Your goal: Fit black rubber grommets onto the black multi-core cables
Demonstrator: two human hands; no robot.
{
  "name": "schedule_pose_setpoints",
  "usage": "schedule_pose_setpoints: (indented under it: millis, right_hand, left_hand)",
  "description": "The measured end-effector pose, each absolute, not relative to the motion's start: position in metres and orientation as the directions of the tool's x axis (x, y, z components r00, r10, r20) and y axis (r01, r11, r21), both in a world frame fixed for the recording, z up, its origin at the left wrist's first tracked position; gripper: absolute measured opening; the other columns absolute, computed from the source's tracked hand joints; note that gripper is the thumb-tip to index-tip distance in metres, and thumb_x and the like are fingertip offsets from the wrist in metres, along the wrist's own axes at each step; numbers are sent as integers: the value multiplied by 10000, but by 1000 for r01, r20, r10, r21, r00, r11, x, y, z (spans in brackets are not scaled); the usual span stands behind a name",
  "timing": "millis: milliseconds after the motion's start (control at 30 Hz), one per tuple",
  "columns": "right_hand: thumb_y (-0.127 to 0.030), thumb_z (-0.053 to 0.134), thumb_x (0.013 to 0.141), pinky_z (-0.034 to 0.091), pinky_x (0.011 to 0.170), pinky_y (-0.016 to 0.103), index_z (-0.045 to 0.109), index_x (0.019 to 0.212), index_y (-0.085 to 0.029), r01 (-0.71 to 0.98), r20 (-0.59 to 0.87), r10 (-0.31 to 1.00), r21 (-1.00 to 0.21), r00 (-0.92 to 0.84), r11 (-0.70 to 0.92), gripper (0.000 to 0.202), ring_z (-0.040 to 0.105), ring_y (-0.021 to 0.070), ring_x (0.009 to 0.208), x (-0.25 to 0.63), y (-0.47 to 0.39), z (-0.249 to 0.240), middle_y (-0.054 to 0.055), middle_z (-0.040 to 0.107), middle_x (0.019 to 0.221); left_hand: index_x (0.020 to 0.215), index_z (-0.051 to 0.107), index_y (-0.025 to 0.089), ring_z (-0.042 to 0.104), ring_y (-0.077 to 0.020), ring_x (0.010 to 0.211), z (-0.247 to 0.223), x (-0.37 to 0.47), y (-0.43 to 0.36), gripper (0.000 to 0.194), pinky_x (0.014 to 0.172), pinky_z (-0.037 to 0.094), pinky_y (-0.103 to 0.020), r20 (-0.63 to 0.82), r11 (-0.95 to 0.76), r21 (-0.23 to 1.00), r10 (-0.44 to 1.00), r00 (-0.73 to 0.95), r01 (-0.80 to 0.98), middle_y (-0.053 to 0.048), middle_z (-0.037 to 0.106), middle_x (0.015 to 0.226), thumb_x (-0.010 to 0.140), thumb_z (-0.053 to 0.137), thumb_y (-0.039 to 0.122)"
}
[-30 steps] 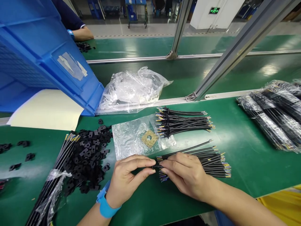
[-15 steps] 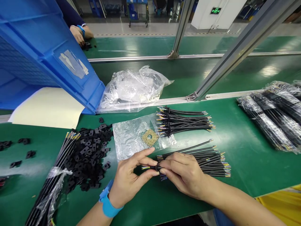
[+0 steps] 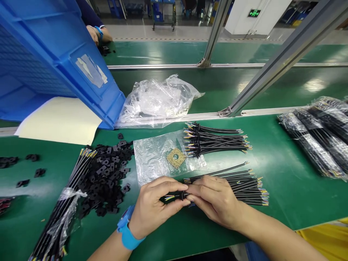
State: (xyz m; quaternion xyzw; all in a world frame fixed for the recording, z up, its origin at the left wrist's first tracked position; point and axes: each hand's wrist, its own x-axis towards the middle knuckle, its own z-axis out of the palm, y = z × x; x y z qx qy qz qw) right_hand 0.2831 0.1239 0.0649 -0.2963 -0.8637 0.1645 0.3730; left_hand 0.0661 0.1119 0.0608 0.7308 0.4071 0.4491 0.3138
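Observation:
My left hand point(image 3: 157, 203), with a blue wristband, pinches a black rubber piece point(image 3: 181, 196) near the end of a short black cable. Thin coloured wires stick out to its left. My right hand point(image 3: 214, 197) grips the same cable just to the right, its fingertips touching the left ones. Loose black cables point(image 3: 244, 188) lie beside and partly under my right hand. Behind them is a stack of cables with black pieces fitted point(image 3: 217, 139). A yellowish square sponge with a hole point(image 3: 173, 162) rests on a flat plastic bag point(image 3: 149, 156).
Small black parts point(image 3: 108, 177) are heaped at left beside a tied cable bundle point(image 3: 65, 203). A tilted blue crate point(image 3: 89, 69) and crumpled plastic point(image 3: 163, 99) stand behind. Wrapped cable packs point(image 3: 312, 137) lie right, past a metal post point(image 3: 272, 61). Another person's hand point(image 3: 94, 34) is across the bench.
My left index finger has come down and closed toward the thumb around the black piece. The view has shifted slightly, so the surroundings appear a little further right.

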Motion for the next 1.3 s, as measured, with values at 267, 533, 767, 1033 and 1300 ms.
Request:
schedule_pose_setpoints:
  millis: [267, 533, 767, 1033, 1300]
  right_hand:
    - [-226, 541, 1082, 541, 638, 243, 695, 1087, -153, 364, 508, 647, -550, -568, 752, 170, 660, 127, 681, 283, 126, 66, 32, 733, 819]
    - [-66, 552, 1017, 516, 735, 308, 677, 1211, -173, 703, 625, 614, -142, -483, 697, 254, 681, 172, 821, 319, 160, 68, 74, 761, 988]
    - [-139, 570, 1031, 504, 861, 394, 717, 1236, -200, 816, 611, 664, -50, -431, 576, 259, 700, 246, 974, 339, 201, 48, 124, 746, 1145]
    - [-279, 554, 1067, 516, 756, 353, 742, 1050, -227, 632, 327, 704, -310, -631, 710, 196, 715, 189, 816, 348, 171, 58, 32, 765, 939]
    - [-200, 682, 976, 550, 747, 324, 756, 1083, -233, 644, -17, 700, -407, -714, 648, 134, 729, 194, 822, 350, 168, 53, 26, 755, 952]
  left_hand:
    - [964, 796, 222, 763, -133, 688, 61, 67, 113, 100, 629, 619, -180, 419, -491, 816, 866, 272, 304, -25, 798, 808, 890, 797, 289]
    - [1226, 749, 307, 767, -196, 938, 65, 26, 119, 391, 856, 651, -321, 392, -313, 795, 919, -46, 520, -11, 810, 1063, 859, 821, 421]
    - [1201, 737, 335, 730, -206, 952, 80, -23, 126, 240, 910, 588, -404, 554, -56, 701, 671, -493, 711, 57, 773, 1077, 979, 653, 367]
    - [1041, 805, 230, 650, -349, 1009, 62, -45, 139, 255, 829, 479, -480, 414, 58, 120, 905, -103, 991, -126, 759, 1063, 1004, 589, 361]
    - [1185, 787, 234, 582, -408, 1185, 34, -22, 161, 299, 883, 455, -546, 266, 30, 39, 963, -39, 999, -161, 674, 1377, 989, 563, 260]
